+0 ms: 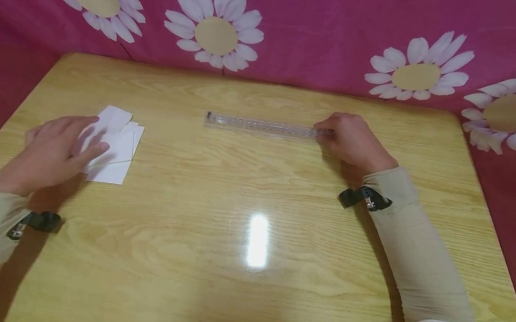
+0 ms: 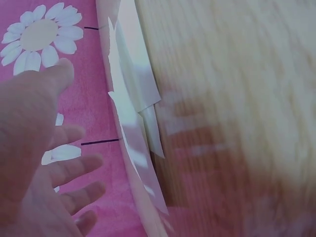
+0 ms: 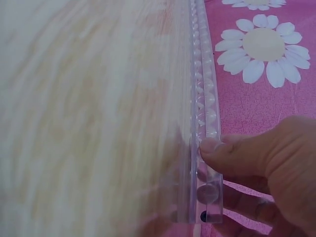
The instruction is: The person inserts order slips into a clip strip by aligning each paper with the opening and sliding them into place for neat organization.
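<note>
In the head view a clear plastic ruler [image 1: 260, 126] lies crosswise toward the back of the table, with a row of round shapes along it in the right wrist view. My right hand [image 1: 351, 139] pinches its right end, thumb [image 3: 212, 147] on top and the other fingers beneath or behind. Over at the left, several overlapping pieces of white paper [image 1: 115, 164] form a loose pile. Just above them hovers my left hand [image 1: 56, 151], its fingers spread. The left wrist view shows a gap between those fingers and the paper [image 2: 148, 89].
The wooden table [image 1: 193, 211] has a bright light reflection in its middle. Behind and beside it hangs a pink cloth [image 1: 314, 36] printed with large white flowers. Dark straps [image 1: 364, 198] circle both sleeved wrists.
</note>
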`<action>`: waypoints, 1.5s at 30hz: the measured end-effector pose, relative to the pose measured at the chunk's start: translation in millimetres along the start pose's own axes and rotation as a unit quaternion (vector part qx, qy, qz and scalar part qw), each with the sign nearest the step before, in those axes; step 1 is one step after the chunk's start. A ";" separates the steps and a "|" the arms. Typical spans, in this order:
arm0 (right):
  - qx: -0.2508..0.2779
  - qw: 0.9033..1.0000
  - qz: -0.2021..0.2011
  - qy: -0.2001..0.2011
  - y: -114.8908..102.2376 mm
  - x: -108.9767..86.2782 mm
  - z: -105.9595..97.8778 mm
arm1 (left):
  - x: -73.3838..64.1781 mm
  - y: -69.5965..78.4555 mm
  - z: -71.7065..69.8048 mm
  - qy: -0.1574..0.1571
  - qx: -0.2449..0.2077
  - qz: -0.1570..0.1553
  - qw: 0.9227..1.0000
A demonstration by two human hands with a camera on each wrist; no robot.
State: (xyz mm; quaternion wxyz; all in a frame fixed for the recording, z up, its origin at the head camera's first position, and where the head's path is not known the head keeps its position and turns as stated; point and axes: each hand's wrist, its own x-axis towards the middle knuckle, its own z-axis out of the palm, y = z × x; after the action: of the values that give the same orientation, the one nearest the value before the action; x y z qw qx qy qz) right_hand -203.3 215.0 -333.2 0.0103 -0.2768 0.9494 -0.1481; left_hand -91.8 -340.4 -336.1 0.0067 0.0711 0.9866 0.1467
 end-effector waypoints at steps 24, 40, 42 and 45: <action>0.001 1.000 0.005 -0.005 1.1 -0.5 0.6 | 11.9 -18.9 -1.5 -0.067 0.024 0.049 0.996; -0.009 1.000 -0.015 0.007 1.6 -1.2 1.2 | 14.3 -11.2 -5.8 -0.072 0.069 -0.007 0.995; -0.008 1.000 -0.015 0.009 1.9 -1.3 1.6 | 14.3 -9.7 -6.3 -0.072 0.071 -0.008 0.995; -0.008 1.000 -0.020 0.014 2.7 -1.6 2.1 | 16.0 -7.7 -6.9 -0.077 0.075 -0.001 0.994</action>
State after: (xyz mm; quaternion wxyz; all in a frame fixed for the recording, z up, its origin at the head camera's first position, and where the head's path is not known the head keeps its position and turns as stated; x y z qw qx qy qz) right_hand -203.2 217.5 -336.1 -0.0077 -0.2940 0.9447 -0.1449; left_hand -109.0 -347.4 -331.6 0.0772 0.0816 0.9915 0.0660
